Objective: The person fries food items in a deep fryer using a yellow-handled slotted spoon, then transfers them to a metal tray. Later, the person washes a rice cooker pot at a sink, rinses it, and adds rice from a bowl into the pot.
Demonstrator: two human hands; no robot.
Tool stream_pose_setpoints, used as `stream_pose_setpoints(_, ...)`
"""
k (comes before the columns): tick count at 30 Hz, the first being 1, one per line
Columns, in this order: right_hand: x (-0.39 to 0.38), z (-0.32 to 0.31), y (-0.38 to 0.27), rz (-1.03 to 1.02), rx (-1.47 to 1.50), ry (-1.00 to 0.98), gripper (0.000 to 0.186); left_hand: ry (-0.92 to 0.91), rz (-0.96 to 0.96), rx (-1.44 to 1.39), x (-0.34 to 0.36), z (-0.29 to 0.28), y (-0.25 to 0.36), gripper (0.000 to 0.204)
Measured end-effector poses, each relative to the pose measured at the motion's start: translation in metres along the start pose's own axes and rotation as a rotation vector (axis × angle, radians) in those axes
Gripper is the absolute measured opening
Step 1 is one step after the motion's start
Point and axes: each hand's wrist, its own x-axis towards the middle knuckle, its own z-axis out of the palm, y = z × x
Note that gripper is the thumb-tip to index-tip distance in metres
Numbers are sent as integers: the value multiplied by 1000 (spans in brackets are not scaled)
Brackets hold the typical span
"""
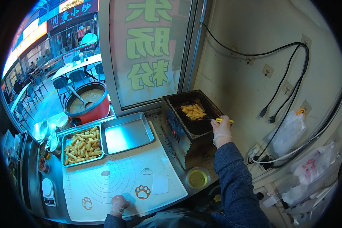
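While the right hand point(223, 130), in a clear plastic glove, is clamped around a yellow-handled metal tool point(219, 120), a cluster of golden-brown, finger-shaped fried pieces point(193, 111) lies just left of it, inside a dark, square-sided metal fryer point(193, 128). Over the near edge of a cream, paw-printed mat point(155, 166) is the similarly gloved left hand point(119, 204); whether its fingers are apart or together, I cannot tell. Paler stubby pieces point(86, 143) fill a rectangular silver metal tray point(83, 163) at the mat's far left.
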Motion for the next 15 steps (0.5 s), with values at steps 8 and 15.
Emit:
stream_pose_setpoints(8,5,20,18,-50,-132,-42,47,-9,-8,-4,0,0,-3,53)
stream_pose_setpoints(15,7,0,22,-26,-53,-194,46,0,-2,-41,0,5,-6,52)
